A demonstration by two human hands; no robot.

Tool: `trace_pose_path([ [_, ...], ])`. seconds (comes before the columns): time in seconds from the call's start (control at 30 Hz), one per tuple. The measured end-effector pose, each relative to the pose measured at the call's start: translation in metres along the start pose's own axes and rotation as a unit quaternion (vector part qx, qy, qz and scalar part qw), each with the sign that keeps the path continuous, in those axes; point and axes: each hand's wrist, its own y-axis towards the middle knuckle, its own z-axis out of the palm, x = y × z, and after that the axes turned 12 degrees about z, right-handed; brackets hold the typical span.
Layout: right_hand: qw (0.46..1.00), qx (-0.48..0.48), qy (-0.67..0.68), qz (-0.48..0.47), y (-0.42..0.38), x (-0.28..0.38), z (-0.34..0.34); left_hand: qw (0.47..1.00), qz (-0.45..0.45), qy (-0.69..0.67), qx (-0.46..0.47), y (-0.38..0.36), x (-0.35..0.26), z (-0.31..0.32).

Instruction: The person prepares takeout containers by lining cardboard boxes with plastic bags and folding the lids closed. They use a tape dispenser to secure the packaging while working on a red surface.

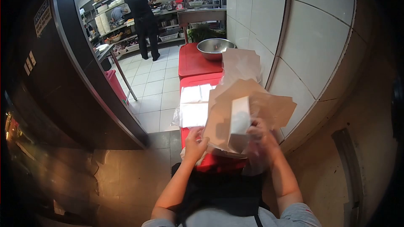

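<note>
My left hand grips the lower left edge of an unfolded brown cardboard box held up in front of me. My right hand holds the box's lower right side, with thin clear plastic bunched around it and rising above the flaps. A white panel of the box faces me between both hands. Under the box is a red surface carrying flat white sheets in plastic.
A steel bowl sits on a red surface farther back, beside the white tiled wall. A dark metal door frame stands to my left. Other people work at shelving in the far kitchen.
</note>
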Motion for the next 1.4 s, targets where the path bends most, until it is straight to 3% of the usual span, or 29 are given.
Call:
trace_pose_path([
  [0.03,0.999,-0.047,0.017,0.014,-0.007,0.014,0.000,0.999,-0.027,-0.002,0.028,-0.001,0.001,-0.003],
  [0.13,0.994,-0.068,-0.082,0.026,-0.008,0.035,-0.005,0.969,0.110,0.198,0.101,-0.008,-0.008,-0.009],
  [0.23,0.964,0.062,-0.239,-0.096,0.024,0.016,0.024,0.978,0.144,0.153,-0.012,-0.009,-0.024,-0.003],
  [0.3,0.928,0.147,-0.330,-0.091,0.018,0.026,0.054,0.998,0.035,-0.045,-0.031,-0.008,-0.018,-0.008],
  [0.33,0.943,0.151,-0.292,-0.055,0.018,0.020,0.064,0.989,-0.021,-0.141,-0.043,-0.009,-0.017,-0.012],
  [0.4,0.964,0.160,-0.213,0.017,0.013,0.003,0.081,0.965,-0.145,-0.212,-0.053,-0.012,-0.020,-0.024],
  [0.43,0.959,0.148,-0.242,0.006,0.012,-0.001,0.083,0.946,-0.204,-0.247,-0.057,-0.013,-0.025,-0.030],
  [0.47,0.953,0.135,-0.271,-0.005,0.012,-0.006,0.081,0.970,-0.148,-0.181,-0.058,-0.015,-0.032,-0.035],
  [0.5,0.941,0.115,-0.315,-0.055,0.013,-0.020,0.080,0.993,-0.030,-0.114,-0.020,-0.013,-0.033,-0.042],
  [0.57,0.913,0.078,-0.381,-0.120,0.006,-0.040,0.083,0.977,0.204,0.024,0.059,-0.008,-0.035,-0.053],
  [0.67,0.890,0.060,-0.426,-0.154,-0.017,-0.044,0.092,0.929,0.258,0.014,0.263,-0.004,-0.070,-0.052],
  [0.77,0.786,0.047,-0.598,-0.151,-0.046,-0.025,0.065,0.895,0.219,0.152,0.357,-0.002,-0.084,-0.057],
  [0.8,0.785,0.020,-0.597,-0.164,-0.054,-0.020,0.051,0.902,0.237,0.163,0.322,-0.004,-0.076,-0.055],
  [0.9,0.716,-0.120,-0.656,-0.208,-0.074,-0.005,0.022,0.887,0.290,0.163,0.321,-0.008,-0.044,-0.068],
  [1.0,0.778,-0.143,-0.551,-0.264,-0.072,-0.031,-0.009,0.905,0.247,0.171,0.301,-0.015,-0.043,-0.078],
  [1.13,0.781,-0.084,-0.529,-0.321,-0.090,-0.065,0.009,0.908,0.211,0.217,0.289,-0.023,-0.039,-0.086],
  [1.17,0.777,-0.045,-0.549,-0.305,-0.091,-0.078,0.013,0.908,0.251,0.213,0.258,-0.020,-0.042,-0.085],
  [1.23,0.786,-0.054,-0.548,-0.282,-0.091,-0.093,0.020,0.903,0.326,0.201,0.194,-0.013,-0.063,-0.078],
  [1.33,0.789,-0.061,-0.548,-0.272,-0.089,-0.098,0.027,0.840,0.420,0.160,0.304,-0.001,-0.083,-0.056],
  [1.4,0.783,-0.051,-0.562,-0.261,-0.088,-0.100,0.026,0.831,0.364,0.163,0.388,-0.008,-0.096,-0.037],
])
